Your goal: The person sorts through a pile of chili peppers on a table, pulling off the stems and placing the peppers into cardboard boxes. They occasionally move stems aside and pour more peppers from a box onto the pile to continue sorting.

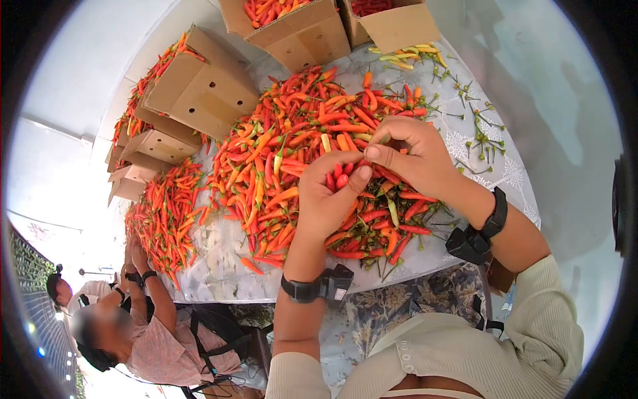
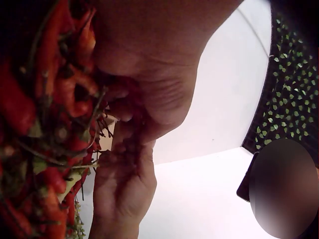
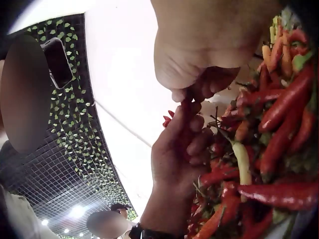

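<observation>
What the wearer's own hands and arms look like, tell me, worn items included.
The left hand and right hand are ungloved. A black strap circles each wrist, carrying a boxy black camera; the left one shows a small pale label. The sleeves, pale ribbed knit, end near the elbows.
</observation>
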Motion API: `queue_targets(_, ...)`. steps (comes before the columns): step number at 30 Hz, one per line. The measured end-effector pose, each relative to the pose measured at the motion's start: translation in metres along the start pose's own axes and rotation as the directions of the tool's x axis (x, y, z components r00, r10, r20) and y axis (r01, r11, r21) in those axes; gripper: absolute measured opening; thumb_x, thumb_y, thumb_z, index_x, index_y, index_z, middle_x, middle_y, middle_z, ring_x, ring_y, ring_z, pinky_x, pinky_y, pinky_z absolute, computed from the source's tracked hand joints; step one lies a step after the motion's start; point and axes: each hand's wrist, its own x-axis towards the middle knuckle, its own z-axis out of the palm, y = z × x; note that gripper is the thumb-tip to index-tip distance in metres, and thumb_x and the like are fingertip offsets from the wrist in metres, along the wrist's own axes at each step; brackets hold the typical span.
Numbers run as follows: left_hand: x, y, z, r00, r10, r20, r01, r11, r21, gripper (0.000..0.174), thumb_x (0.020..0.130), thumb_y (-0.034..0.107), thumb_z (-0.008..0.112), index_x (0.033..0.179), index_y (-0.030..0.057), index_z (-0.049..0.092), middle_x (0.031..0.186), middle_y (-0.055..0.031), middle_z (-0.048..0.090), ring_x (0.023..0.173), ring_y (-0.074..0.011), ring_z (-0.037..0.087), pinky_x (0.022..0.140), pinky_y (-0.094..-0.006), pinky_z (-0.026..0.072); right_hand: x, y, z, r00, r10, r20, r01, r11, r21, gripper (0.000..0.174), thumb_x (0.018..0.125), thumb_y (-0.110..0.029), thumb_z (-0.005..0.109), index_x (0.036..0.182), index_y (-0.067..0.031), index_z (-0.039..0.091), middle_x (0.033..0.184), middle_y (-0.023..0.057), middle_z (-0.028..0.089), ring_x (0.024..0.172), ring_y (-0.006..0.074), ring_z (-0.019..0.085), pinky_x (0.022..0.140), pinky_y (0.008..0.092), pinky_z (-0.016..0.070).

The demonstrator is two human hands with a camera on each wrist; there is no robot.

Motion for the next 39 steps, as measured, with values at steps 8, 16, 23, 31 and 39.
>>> queue_targets(8,-0.001,0.004,0.005,0.999,0.008,0.049,-0.002,0.993,-0.120,0.020,0.084,0.015,0.069,0.093,-0.0015,0.064,0.073,0.0006,0.056,0.064,-0.0053,0.049,0.059,-0.0196,0.0420,0.004,0.006,-0.006,0.973,0.190,0.129,-0.212,0.959,0.189,0.028,0.086,-0.029,0.066,0.077,-0.0025,0.064,0.062,-0.0043,0.053,0.057,0.0029,0.043,0.053,0.0226,0.0357)
queue_targets(16,0.002,0.012,0.002,0.998,-0.051,0.034,0.058,0.965,-0.256,0.021,0.088,0.012,0.062,0.104,0.0011,0.054,0.073,-0.0025,0.058,0.062,-0.0076,0.055,0.051,-0.0203,0.0434,0.013,0.006,-0.013,0.960,0.219,-0.176,-0.176,0.957,0.230,0.025,0.086,-0.027,0.065,0.084,-0.0021,0.063,0.069,-0.0002,0.058,0.061,0.0076,0.049,0.058,0.0233,0.0413)
queue_targets(23,0.003,0.008,0.003,0.989,-0.059,-0.133,0.009,0.938,-0.348,0.018,0.089,0.012,0.060,0.101,0.0062,0.048,0.067,-0.0008,0.052,0.050,-0.0063,0.045,0.042,-0.0183,0.0323,0.013,0.007,-0.025,0.988,-0.065,-0.141,0.006,0.921,-0.388,0.019,0.076,-0.020,0.074,0.083,-0.0055,0.063,0.071,0.0007,0.054,0.075,0.0136,0.054,0.067,0.0273,0.0430)
queue_targets(31,0.006,0.006,-0.001,0.971,-0.121,-0.204,0.023,0.904,-0.427,0.011,0.090,0.012,0.059,0.093,0.0066,0.050,0.061,0.0005,0.047,0.045,-0.0061,0.038,0.041,-0.0196,0.0295,0.004,0.016,-0.016,0.985,-0.130,0.115,0.173,0.779,-0.602,0.015,0.073,-0.016,0.072,0.078,-0.0049,0.062,0.074,0.0072,0.055,0.073,0.0256,0.055,0.072,0.0362,0.0435)
queue_targets(39,0.005,0.008,0.001,0.976,-0.127,-0.175,0.027,0.875,-0.483,0.016,0.089,0.019,0.063,0.091,0.0071,0.052,0.065,0.0015,0.053,0.046,-0.0032,0.043,0.040,-0.0168,0.0291,0.001,0.018,-0.002,0.979,-0.189,0.080,0.191,0.699,-0.689,0.016,0.073,-0.015,0.071,0.081,-0.0041,0.063,0.085,0.0076,0.056,0.083,0.0269,0.053,0.081,0.0381,0.0397)
